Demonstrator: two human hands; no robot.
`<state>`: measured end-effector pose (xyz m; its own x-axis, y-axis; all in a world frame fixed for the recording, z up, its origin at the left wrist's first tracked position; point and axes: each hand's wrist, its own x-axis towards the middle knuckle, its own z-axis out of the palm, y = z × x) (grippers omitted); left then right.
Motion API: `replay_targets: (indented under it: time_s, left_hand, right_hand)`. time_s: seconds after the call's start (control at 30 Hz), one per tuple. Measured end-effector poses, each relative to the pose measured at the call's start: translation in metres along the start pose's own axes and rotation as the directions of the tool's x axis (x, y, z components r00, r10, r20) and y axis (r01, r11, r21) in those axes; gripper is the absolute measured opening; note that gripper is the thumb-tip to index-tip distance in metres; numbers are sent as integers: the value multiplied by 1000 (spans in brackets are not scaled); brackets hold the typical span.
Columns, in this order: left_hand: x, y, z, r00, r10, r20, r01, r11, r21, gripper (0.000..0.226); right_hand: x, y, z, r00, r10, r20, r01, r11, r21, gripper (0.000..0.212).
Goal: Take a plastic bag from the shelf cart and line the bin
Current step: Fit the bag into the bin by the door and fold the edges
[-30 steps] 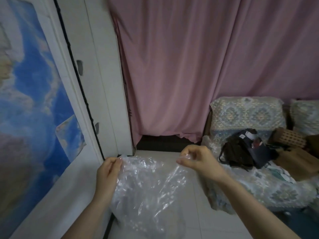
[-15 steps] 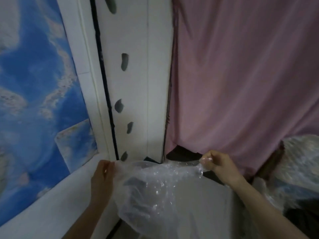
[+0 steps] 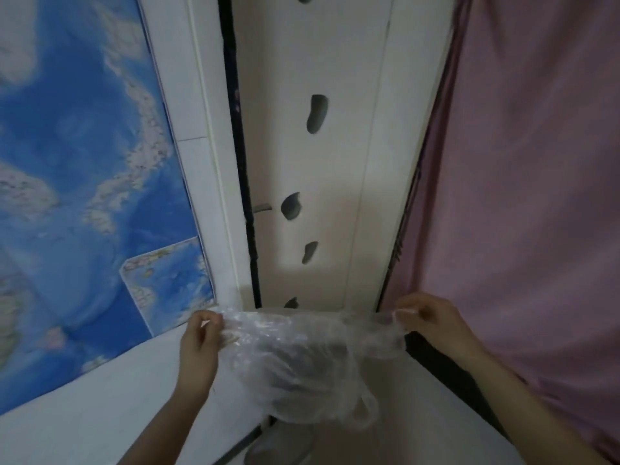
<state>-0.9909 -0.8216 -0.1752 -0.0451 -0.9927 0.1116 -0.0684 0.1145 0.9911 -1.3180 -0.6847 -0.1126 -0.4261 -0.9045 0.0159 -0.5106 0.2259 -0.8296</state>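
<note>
A clear, crinkled plastic bag [image 3: 302, 360] hangs stretched between my two hands at the bottom centre of the head view. My left hand [image 3: 200, 344] pinches the bag's left top edge. My right hand [image 3: 432, 318] pinches the right top edge, so the mouth is pulled wide. The bag's body sags below and a loop handle dangles at its lower right. A grey rounded shape [image 3: 280, 444], perhaps the bin, shows below the bag at the frame's bottom edge. The shelf cart is out of sight.
A blue map poster [image 3: 84, 182] covers the wall on the left. A white door panel [image 3: 315, 162] with dark oval cut-outs stands straight ahead, beside a white frame. A pink curtain [image 3: 536, 196] hangs on the right, with pale floor below.
The view has swung left and closer to the door, so the sofa and bags on the right are gone. My hands have moved apart, stretching the bag's mouth wider.
</note>
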Motion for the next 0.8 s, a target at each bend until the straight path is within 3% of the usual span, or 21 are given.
replay_targets:
  time_s: [0.13,0.23,0.33,0.4,0.43,0.6,0.73,0.8]
  left_hand:
    - [24,23,33,983,127,134,-139,987,84,17]
    - [38,45,63,953,198,229,-226,969,101,15]
    - [48,61,84,934,222,280,-249,966,64,13]
    - [56,71,91,930,234,283,-257,965,46,14]
    - [60,77,91,933,235,274,-258,965,51,16]
    - [75,85,71,963,225,146,-251,948,197,44]
    - [65,65,41,983,61,-175,-24,979,203,57]
    - [53,51,39,980,-69,-188,100,982,159,64]
  right_hand:
    - [44,-24,9,996,-80,33,85,977,-193,39]
    - [67,-59,33,965,-204,164,227,964,-136,53]
    - [85,-85,61,894,-373,248,390,920,-23,52]
    - [99,-94,76,852,-441,283,460,888,-3,33]
    - [107,-98,82,835,-466,291,487,873,2,19]
    - [156,-94,88,768,-581,268,569,812,131,23]
    - [198,-88,64,718,-603,347,484,791,374,13]
    - [213,-86,54,687,-619,380,461,776,431,16]
